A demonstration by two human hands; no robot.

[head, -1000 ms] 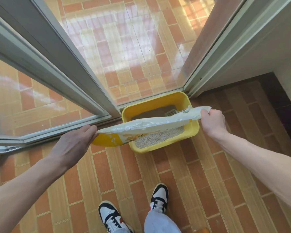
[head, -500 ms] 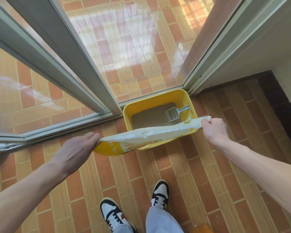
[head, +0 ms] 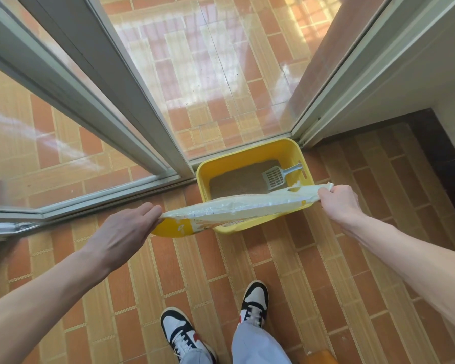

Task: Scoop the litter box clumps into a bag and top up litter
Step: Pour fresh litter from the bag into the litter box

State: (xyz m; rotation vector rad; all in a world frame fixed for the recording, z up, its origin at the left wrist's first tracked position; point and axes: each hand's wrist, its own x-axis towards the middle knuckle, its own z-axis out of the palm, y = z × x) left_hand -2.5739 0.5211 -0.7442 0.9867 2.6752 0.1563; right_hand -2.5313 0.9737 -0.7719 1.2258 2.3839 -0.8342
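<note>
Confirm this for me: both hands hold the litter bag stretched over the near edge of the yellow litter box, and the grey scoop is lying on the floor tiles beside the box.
One detail is wrong. The grey scoop is not on the floor tiles; it lies inside the yellow litter box, on the litter. The head view shows this. The rest stands: the left hand and right hand hold the litter bag stretched over the box's near edge.

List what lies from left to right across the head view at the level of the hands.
Left hand → litter bag stretched between the hands, in front of the yellow litter box → right hand.
</note>
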